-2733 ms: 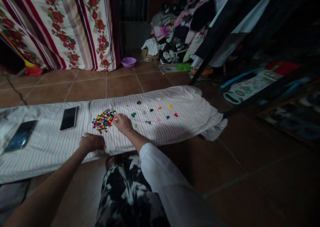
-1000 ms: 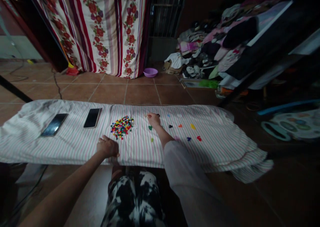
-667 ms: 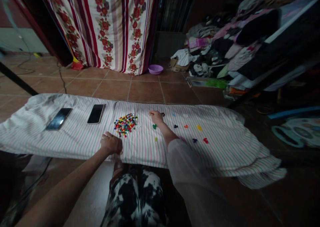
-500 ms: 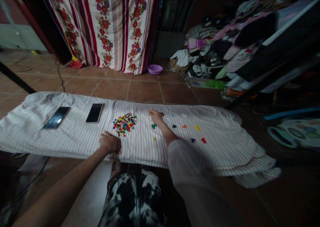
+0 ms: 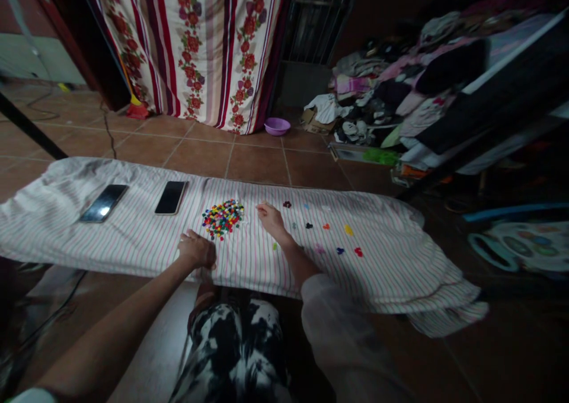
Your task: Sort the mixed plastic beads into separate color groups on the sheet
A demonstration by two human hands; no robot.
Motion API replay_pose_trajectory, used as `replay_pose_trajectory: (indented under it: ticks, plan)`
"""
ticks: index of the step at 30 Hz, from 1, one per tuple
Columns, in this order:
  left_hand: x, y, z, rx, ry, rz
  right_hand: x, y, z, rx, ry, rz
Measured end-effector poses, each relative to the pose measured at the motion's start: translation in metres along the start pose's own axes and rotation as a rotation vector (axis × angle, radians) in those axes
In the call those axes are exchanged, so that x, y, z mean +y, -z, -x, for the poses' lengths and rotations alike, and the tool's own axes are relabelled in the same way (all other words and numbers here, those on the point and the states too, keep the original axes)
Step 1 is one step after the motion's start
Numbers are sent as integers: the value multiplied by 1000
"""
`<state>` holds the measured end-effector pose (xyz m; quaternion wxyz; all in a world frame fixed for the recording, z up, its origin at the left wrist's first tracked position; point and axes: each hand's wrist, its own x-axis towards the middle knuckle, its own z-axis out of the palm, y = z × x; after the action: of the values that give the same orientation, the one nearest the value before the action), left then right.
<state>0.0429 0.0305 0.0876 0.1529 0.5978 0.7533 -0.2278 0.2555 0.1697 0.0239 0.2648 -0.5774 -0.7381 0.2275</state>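
Note:
My right hand [image 5: 271, 219] is over the striped cloth, just right of a heap of small multicoloured beads or pegs [image 5: 222, 218]. Its thumb and fingers are drawn together; anything between them is too small to make out. My left hand [image 5: 195, 250] rests, fingers curled, on the cloth's near side below the heap, and nothing shows in it. Right of my right hand lie little single-colour groups: dark red [image 5: 287, 204], black [image 5: 309, 226], orange [image 5: 326, 226], yellow [image 5: 349, 230], blue [image 5: 340, 250] and red [image 5: 358, 252]. A light green piece [image 5: 275, 246] sits beside my right wrist.
Two phones [image 5: 104, 204] [image 5: 170, 198] lie on the left part of the striped cloth [image 5: 142, 243]. Beyond the table are a purple basin [image 5: 277, 126], a floral curtain [image 5: 213, 53] and a clothes heap [image 5: 400, 89]. A dark bar [image 5: 33, 127] slants at the left.
My right hand has moved left and slightly nearer, towards the heap, uncovering the dark red group. It now covers where the dark green group showed. My left hand stays in place.

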Motion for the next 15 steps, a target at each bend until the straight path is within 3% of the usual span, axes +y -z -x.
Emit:
replay_pose_trajectory:
  ticks: [7, 15]
  plan:
    - [-2, 1, 2, 16, -19, 2, -29, -15, 22, -197, 104, 108]
    - [-2, 0, 1, 31, -17, 9, -34, -19, 31, -192, 78, 223]
